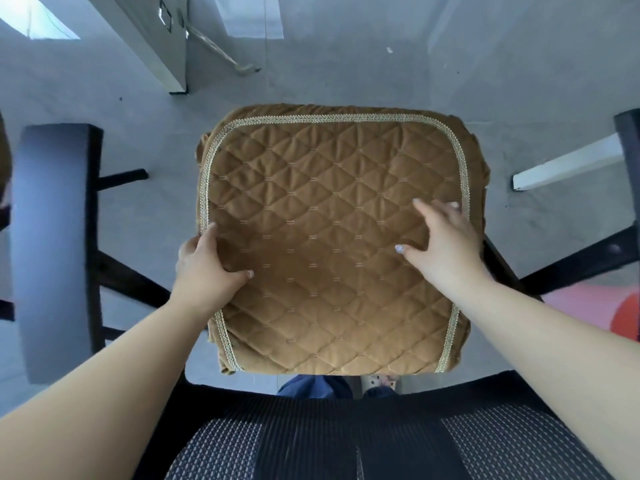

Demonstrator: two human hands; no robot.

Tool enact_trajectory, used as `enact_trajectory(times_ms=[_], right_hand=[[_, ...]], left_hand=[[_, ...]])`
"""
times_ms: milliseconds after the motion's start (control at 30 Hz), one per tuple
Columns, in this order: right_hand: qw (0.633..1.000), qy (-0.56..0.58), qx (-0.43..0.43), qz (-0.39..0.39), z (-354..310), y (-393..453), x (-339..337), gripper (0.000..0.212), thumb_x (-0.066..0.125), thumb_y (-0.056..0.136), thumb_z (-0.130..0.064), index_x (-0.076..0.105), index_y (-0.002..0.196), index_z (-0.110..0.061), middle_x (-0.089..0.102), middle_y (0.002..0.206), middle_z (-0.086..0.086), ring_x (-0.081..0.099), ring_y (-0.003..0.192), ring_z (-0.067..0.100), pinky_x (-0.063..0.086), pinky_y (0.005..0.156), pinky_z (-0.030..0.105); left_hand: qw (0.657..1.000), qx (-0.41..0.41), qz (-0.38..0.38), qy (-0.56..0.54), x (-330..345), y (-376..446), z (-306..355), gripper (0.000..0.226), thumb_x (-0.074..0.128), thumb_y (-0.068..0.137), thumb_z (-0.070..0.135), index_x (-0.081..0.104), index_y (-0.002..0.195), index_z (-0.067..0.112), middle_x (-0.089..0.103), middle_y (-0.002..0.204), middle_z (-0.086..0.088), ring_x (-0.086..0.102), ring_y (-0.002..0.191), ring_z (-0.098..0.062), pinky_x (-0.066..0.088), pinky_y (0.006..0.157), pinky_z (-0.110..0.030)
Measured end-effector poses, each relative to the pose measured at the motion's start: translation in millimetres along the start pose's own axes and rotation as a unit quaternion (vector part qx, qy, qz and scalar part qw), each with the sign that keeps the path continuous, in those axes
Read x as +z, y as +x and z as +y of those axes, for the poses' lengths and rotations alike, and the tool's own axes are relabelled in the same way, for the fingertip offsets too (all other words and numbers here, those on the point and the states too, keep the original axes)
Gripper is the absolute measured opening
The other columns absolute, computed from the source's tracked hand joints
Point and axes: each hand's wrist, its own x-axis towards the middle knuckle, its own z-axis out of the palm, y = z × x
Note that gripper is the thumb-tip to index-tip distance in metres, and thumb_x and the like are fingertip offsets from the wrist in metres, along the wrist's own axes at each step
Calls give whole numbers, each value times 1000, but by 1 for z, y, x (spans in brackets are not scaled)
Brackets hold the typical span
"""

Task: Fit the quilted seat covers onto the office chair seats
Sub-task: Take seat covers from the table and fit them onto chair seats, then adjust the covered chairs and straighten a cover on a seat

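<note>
head view, cover: brown quilted cover (332, 237) lies flat over the seat of the chair, braid trim (346, 118) running round the far edge and both sides; skirt hangs down past the far and side edges.
head view, left hand: left hand (204, 268) on the cover's left edge, thumb on top, fingers going over the side; it grasps the edge of the cover there.
head view, right hand: right hand (443, 237) lies on the quilted top near the right edge, fingers spread and fairly straight, grasping nothing; looks like pressing or smoothing.
head view, chair: mesh backrest (346, 441) at the bottom of the frame, left armrest (52, 237) well apart from the cover, right armrest (628, 140) cut by the frame edge.
progress, done: cover is on this seat and roughly squared; far corners seem seated.
progress, left: likely tucking the near corners, where the trim stops short at the back, and smoothing; other chairs, if any, remain to do.
hidden, seat: seat itself fully covered, so the fit underneath cannot be judged.
hidden, near edge: back edge of the cover partly behind the backrest; any elastic or ties not visible.
hidden, left fingers: fingertips below the edge out of sight.
hidden, floor: pink and orange object (623, 317) at the right edge, cut off, unidentifiable.
hidden, other covers: none in view.
</note>
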Motion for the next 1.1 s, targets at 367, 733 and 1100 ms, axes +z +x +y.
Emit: enact_trajectory(times_ms=[367,733,1100], right_hand=[[959,206,-180,-70,-135,-103,-74,28,70,82,-26,63,109,-30,64,92,-16,60,85,-4,43,71,11],[911,187,-343,-135,-299,-258,-111,26,69,84,-27,61,109,-32,66,92,-15,61,86,1,44,69,9],[880,189,-416,-127,-509,-382,-61,21,69,82,-27,62,100,-36,68,86,-18,62,84,-3,45,75,17]], left_hand=[[960,113,121,-224,-71,-171,29,37,74,78,19,62,109,36,68,95,19,61,93,7,44,84,-14],[899,53,309,-305,-218,-332,-92,27,72,81,13,64,102,28,68,91,13,65,87,-1,53,84,-25],[897,76,341,-269,-385,-402,-285,28,71,80,13,65,102,28,69,93,12,66,85,-4,54,84,-30]])
